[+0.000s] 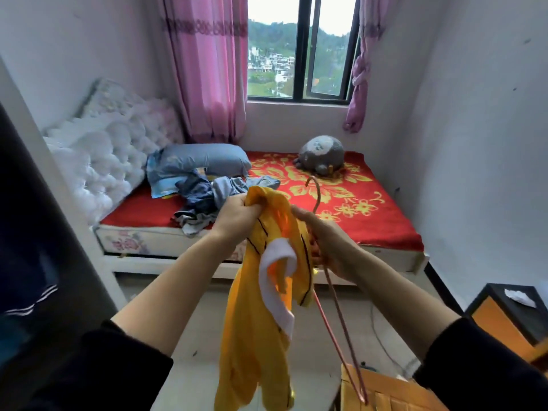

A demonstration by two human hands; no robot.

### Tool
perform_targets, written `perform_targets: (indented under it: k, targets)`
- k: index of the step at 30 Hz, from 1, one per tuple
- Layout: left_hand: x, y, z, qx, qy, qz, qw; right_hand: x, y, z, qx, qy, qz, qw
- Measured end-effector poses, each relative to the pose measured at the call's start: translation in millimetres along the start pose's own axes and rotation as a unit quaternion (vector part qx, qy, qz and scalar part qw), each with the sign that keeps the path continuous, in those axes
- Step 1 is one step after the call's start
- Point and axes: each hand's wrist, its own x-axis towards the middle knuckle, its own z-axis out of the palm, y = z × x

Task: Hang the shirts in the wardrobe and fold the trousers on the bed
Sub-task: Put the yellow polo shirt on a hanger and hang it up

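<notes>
A yellow shirt (255,321) and a red, flowered blanket (370,209)
The shirt has thin dark stripes and white trim; the wire hanger (318,197) is coppery pink. The bed's blanket is red with large yellow flowers, its mattress side (130,241) at the near edge white with pink floral print. The pillow (207,157) is blue-grey, the heap of clothes (201,200) blue and grey, the tufted headboard (106,161) white, the plush toy (321,155) at the far edge grey, the curtains (207,69) pink.

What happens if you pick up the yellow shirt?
Probably floppy: the yellow shirt droops in loose folds below the left hand gripping it. Likely light too, since the cloth looks thin. It might slide off the wire hanger in the right hand.
</notes>
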Motion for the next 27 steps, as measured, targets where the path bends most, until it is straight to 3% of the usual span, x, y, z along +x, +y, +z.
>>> perform_targets:
  k: [3, 6, 8, 10, 14, 16, 19, 22, 24, 27]
  targets:
    - [5.4, 7.4, -14.5, -0.001, -0.018, -0.007, 1.000, 9.5, 1.4, 9.3, -0.107, -0.015, -0.049, 0.993]
    - [7.5, 8.6, -42.8, 0.021, -0.068, 0.002, 0.997, 22.8, -10.1, 6.2, -0.135, 0.066, -0.026, 0.988]
    - [7.3, 7.4, -63.9, 0.059, -0.108, -0.005, 0.992, 28.4, -24.2, 0.0, -0.121, 0.090, -0.006, 0.988]
    - [6.3, 0.5, -76.8, 0.081, -0.100, -0.006, 0.992, 31.2, -39.7, 0.4, -0.092, 0.064, -0.020, 0.993]
    - [-9.2, -32.2, -79.8, 0.006, -0.064, -0.026, 0.998, 36.3, -65.1, 21.6, -0.050, 0.022, -0.070, 0.996]
    - [-21.2, -58.5, -83.6, -0.046, -0.102, -0.068, 0.991, 40.7, -74.8, 33.8, -0.047, 0.022, -0.085, 0.995]
    - [-37.9, -100.1, -85.4, -0.135, -0.228, -0.104, 0.959, 47.4, -83.7, 45.4, -0.042, 0.027, -0.094, 0.994]
    - [-46.1, -129.7, -71.8, -0.085, -0.288, -0.132, 0.945, 50.1, -87.5, 47.3, -0.052, 0.015, -0.100, 0.993]
    - [-40.8, -134.6, -57.1, -0.050, -0.280, -0.116, 0.952, 51.8, -90.1, 40.0, -0.059, 0.036, -0.099, 0.993]
    - [-22.2, -123.9, -40.3, -0.039, -0.148, -0.073, 0.986, 51.1, -96.4, 17.0, -0.020, 0.083, -0.102, 0.991]
